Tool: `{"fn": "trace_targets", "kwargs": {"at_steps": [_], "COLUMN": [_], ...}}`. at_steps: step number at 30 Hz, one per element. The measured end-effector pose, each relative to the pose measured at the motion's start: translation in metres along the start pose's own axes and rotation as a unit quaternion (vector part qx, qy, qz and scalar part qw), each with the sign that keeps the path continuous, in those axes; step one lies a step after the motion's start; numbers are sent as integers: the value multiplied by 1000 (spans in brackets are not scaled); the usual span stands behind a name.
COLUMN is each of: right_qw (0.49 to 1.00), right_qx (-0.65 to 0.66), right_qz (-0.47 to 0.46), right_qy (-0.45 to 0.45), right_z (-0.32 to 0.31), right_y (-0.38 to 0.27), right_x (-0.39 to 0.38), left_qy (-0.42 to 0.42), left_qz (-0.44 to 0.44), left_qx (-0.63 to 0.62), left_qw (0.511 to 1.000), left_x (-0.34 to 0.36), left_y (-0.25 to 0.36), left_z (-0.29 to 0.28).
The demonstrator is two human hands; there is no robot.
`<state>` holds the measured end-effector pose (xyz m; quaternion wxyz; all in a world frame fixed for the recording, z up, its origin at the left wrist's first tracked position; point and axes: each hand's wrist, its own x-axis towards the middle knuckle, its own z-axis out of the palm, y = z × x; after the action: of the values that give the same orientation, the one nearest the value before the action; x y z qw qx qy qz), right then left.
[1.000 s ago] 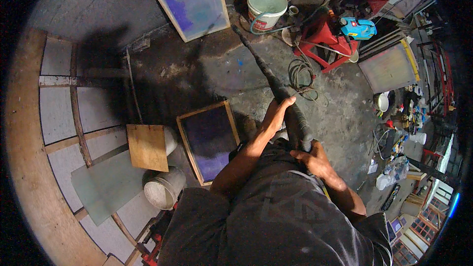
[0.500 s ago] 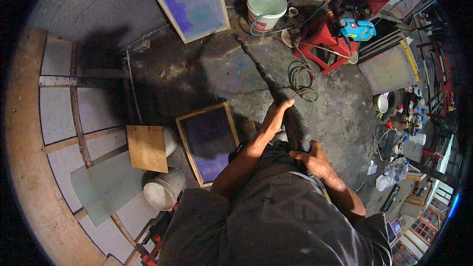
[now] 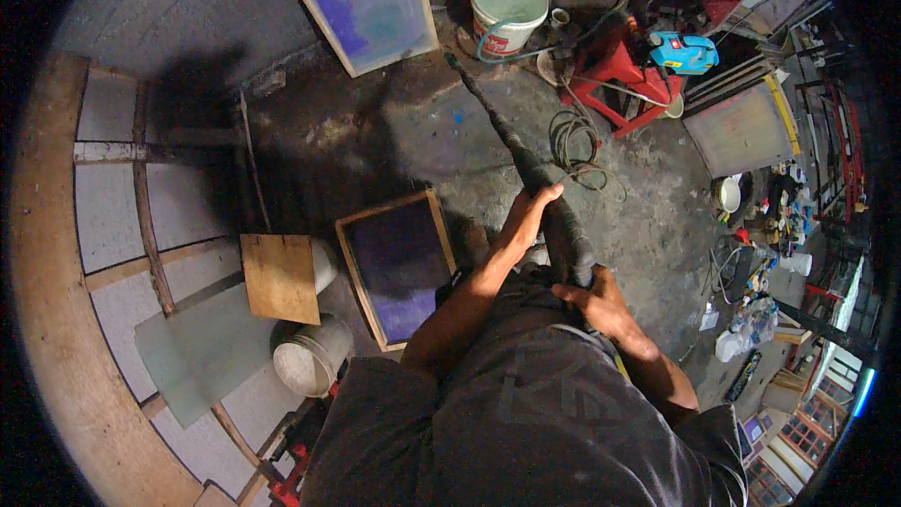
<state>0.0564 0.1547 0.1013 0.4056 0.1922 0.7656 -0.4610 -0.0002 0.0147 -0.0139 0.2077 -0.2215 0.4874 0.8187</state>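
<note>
My left hand [image 3: 533, 214] wraps round the middle of a long black spray wand [image 3: 512, 144], its thumb along the top. Closer to my body, my right hand [image 3: 603, 303] is closed on the wand's rear end, near my waist. The thin tip points away, just short of a wood-framed screen [image 3: 374, 11] leaning on the far wall. That screen's mesh is grey-blue with a bright violet patch at its left. Left of my legs stands a second wood-framed screen [image 3: 399, 261], dark purple and partly shadowed. Whether spray leaves the tip, I cannot make out.
A white bucket [image 3: 495, 45] under running water stands by the far wall. Right of it, a blue pressure washer [image 3: 682, 53] sits on a red stool [image 3: 619, 84], with a coiled hose [image 3: 574, 143] on the floor. A pale bucket [image 3: 305, 368] and wooden board [image 3: 280, 277] are at left.
The wand's tip has shifted very slightly right and up along the leaning screen's lower corner. Both hands keep their hold on the wand. The whole view has tilted a little.
</note>
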Motion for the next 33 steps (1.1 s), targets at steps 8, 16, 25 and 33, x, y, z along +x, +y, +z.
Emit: {"fn": "trace_targets", "kwargs": {"at_steps": [8, 16, 25, 33], "right_qw": [999, 999, 1000, 1000], "right_qx": [-32, -35, -28, -27], "right_qz": [19, 1, -1, -9], "right_qy": [4, 10, 5, 8], "right_z": [-1, -2, -1, 1], "right_y": [-11, 21, -3, 10], "right_x": [-3, 13, 1, 5], "left_qy": [4, -2, -5, -12], "left_qz": [-5, -3, 4, 9], "left_qx": [-13, 13, 7, -6], "left_qw": [1000, 1000, 1000, 1000], "left_x": [4, 4, 4, 3], "left_y": [-4, -2, -2, 1], "left_z": [-3, -4, -4, -1]}}
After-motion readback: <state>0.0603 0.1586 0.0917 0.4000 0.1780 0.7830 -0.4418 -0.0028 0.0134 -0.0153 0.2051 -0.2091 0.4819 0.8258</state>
